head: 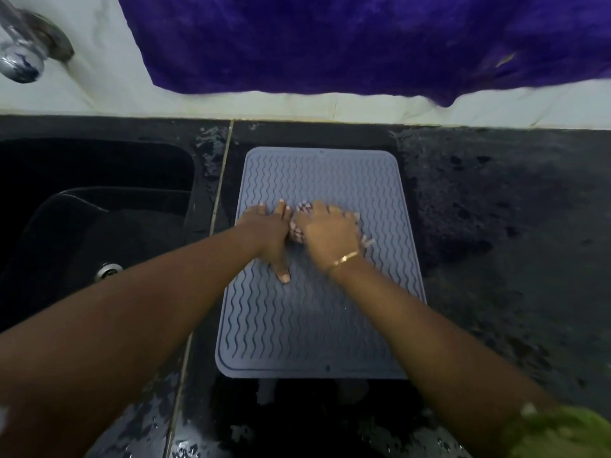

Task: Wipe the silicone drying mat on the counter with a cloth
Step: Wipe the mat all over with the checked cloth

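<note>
The counter [496, 226] extends right of both hands; the sink [99, 200] lies left of them. The mat [314, 325] lies flat under both hands. Left hand [269, 233]: fingers straight and spread, pressing the mat. Right hand [327, 229], just beside it and blurred: fingers curled over a bunched cloth [297, 234] on the mat. A bracelet [344, 258] circles the right wrist.

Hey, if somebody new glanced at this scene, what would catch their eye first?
The grey-blue wavy-ridged drying mat stands out in the middle of the wet black counter. Both hands meet at its centre: the left hand presses flat on it, and the blurred right hand grips a bunched pale cloth. A large purple fabric hangs over the white wall behind.
</note>
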